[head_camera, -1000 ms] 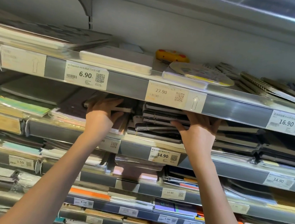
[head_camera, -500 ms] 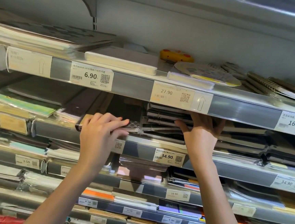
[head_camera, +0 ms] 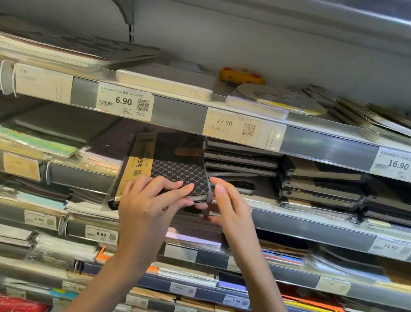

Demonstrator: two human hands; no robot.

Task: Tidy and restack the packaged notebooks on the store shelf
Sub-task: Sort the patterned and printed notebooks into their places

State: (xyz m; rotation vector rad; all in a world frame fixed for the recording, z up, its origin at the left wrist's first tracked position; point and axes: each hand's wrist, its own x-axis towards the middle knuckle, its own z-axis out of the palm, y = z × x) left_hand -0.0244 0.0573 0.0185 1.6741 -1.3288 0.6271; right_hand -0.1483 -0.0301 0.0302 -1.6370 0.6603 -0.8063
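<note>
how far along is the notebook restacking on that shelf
Done: the dark stacks on the right of the shelf look fairly squared. In hand: the left hand grips a wrapped patterned notebook tipped out over the shelf edge, with the right hand at its corner. Left: setting it back, and the loose stack behind it looks uneven.

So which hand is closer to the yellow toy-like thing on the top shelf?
Right. The right hand sits almost straight below the yellow toy-like thing; the left hand is below and further left.
</note>
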